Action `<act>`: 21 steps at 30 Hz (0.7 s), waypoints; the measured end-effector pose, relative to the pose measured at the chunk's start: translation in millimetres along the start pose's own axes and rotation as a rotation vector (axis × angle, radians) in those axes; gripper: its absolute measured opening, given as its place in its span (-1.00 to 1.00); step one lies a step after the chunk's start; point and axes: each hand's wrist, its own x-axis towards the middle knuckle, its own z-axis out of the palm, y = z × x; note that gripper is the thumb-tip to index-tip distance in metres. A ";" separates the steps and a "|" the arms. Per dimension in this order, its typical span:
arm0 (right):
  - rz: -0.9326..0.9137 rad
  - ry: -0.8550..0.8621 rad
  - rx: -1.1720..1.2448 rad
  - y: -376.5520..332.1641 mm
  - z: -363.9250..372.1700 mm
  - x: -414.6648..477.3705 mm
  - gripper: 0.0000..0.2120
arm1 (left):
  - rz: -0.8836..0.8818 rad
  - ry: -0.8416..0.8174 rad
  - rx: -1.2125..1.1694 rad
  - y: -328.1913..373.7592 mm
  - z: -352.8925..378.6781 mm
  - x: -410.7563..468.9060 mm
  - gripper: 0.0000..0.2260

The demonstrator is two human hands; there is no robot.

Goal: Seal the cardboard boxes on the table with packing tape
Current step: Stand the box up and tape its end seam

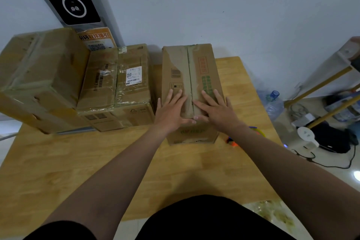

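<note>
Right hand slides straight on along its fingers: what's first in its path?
Nothing raised: the right hand lies flat on the box, fingers angled toward its centre seam. Past the far edge, probably the wall; depth unclear.

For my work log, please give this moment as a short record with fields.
table: light wooden table
box in work: brown cardboard box with green and red print, rightmost, flaps closed
left hand: flat on its top, left of seam
right hand: flat on its top, right of seam
other boxes: large taped cardboard box; cardboard box with white label
</note>
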 end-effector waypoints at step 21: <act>-0.120 0.244 0.920 69.9 38.0 -15.5 -0.55 | 0.221 -0.329 -0.394 -83.4 -40.8 0.7 -0.23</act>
